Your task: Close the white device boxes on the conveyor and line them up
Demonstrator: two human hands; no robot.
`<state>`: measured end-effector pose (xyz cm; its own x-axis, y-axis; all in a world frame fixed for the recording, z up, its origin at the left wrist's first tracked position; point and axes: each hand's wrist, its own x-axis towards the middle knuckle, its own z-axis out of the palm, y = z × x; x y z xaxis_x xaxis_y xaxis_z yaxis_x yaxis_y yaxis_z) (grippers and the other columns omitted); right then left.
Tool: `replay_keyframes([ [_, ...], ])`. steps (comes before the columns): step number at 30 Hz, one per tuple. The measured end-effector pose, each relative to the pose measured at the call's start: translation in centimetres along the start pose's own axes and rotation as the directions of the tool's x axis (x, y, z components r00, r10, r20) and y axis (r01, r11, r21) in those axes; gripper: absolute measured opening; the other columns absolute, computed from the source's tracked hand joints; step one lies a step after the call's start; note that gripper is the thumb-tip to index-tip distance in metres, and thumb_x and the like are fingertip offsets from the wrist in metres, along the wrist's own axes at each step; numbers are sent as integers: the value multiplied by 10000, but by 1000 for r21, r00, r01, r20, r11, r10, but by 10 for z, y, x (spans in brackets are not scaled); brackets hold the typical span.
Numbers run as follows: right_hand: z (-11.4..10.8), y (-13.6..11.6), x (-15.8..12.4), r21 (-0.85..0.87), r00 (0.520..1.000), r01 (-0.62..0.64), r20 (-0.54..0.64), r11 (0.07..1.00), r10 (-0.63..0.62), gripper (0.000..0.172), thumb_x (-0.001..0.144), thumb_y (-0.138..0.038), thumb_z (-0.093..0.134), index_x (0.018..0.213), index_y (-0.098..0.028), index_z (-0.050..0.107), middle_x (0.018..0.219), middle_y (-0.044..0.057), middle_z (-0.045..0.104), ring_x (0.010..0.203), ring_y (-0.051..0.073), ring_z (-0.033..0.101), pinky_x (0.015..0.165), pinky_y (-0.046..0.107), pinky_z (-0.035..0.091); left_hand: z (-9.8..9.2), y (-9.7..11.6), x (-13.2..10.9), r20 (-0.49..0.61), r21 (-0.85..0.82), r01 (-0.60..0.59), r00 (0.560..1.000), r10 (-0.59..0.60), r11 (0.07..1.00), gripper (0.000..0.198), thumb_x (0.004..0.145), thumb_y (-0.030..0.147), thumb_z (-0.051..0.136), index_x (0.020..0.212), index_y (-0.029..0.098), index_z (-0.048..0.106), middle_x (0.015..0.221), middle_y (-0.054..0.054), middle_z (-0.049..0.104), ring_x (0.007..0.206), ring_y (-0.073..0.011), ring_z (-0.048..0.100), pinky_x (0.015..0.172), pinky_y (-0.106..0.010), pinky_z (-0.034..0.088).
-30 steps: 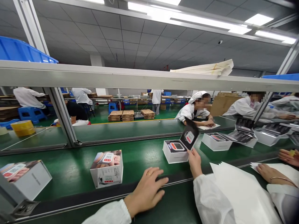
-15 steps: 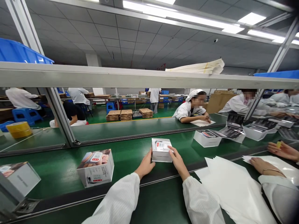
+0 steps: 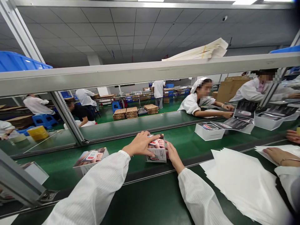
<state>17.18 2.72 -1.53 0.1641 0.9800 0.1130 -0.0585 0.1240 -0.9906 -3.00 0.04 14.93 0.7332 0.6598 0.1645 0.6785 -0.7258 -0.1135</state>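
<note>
On the green conveyor belt (image 3: 182, 147) in front of me stands a small printed carton (image 3: 157, 155), its picture face turned upward. My left hand (image 3: 141, 143) lies over its top and left side, fingers wrapped across the lid. Against the carton's right side press the fingers of my right hand (image 3: 173, 155). Part of the picture is hidden under my left fingers. A second printed carton (image 3: 90, 157) sits on the belt to the left, partly behind my left sleeve. Farther left, another carton (image 3: 35, 172) shows behind the metal post.
Open white boxes (image 3: 209, 130) with dark inserts stand on the belt at right, where a co-worker (image 3: 199, 100) reaches. White sheets (image 3: 241, 178) lie spread at near right, beside another person's hand (image 3: 280, 154). A metal post (image 3: 67, 118) and overhead shelf (image 3: 131, 70) frame the station.
The carton between my hands has been turned, so its picture now faces up. My left hand moved from its side onto its top. The co-worker opposite now reaches toward an open box.
</note>
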Motion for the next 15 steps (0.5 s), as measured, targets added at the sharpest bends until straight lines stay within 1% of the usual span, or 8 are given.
replay_keyframes([
  [2, -5, 2, -5, -63, 1000, -21, -20, 998, 20, 596, 859, -630, 443, 1258, -214, 596, 1075, 86, 718, 800, 211, 709, 671, 325, 552, 2, -2, -5, 32, 45, 56, 998, -58, 997, 984, 685, 668, 753, 1509, 368, 304, 1244, -132, 478, 1109, -349, 487, 919, -442, 413],
  [4, -9, 3, -9, -71, 1000, -7, -23, 997, 6, 584, 862, -611, 442, 1228, -187, 607, 1068, 104, 711, 780, 200, 709, 661, 310, 543, 7, -7, -13, 71, 61, 113, 991, -117, 992, 979, 682, 658, 754, 1507, 359, 319, 1215, -134, 490, 1077, -347, 492, 893, -425, 418],
  [8, -10, 4, -12, -101, 999, 36, 38, 994, -33, 566, 856, -616, 436, 1111, -163, 663, 995, 111, 722, 735, 194, 705, 661, 313, 540, 14, -19, -27, 149, -25, 226, 964, -220, 974, 957, 714, 651, 721, 1518, 360, 291, 1198, -120, 503, 1055, -329, 501, 852, -382, 432],
  [11, -8, 2, -14, -133, 997, 55, 69, 990, -46, 571, 846, -633, 442, 1050, -159, 688, 961, 109, 730, 726, 196, 702, 674, 323, 544, 14, -25, -36, 163, -61, 255, 956, -243, 965, 951, 720, 636, 723, 1519, 377, 277, 1259, -118, 478, 1116, -341, 479, 880, -388, 426],
  [15, -8, 0, -14, -103, 998, 33, 57, 994, -27, 584, 825, -645, 470, 1030, -147, 695, 959, 119, 729, 741, 202, 704, 686, 329, 556, 12, -27, -48, 186, -75, 281, 947, -263, 957, 933, 742, 635, 707, 1522, 396, 254, 1302, -122, 457, 1160, -360, 459, 887, -407, 427],
])
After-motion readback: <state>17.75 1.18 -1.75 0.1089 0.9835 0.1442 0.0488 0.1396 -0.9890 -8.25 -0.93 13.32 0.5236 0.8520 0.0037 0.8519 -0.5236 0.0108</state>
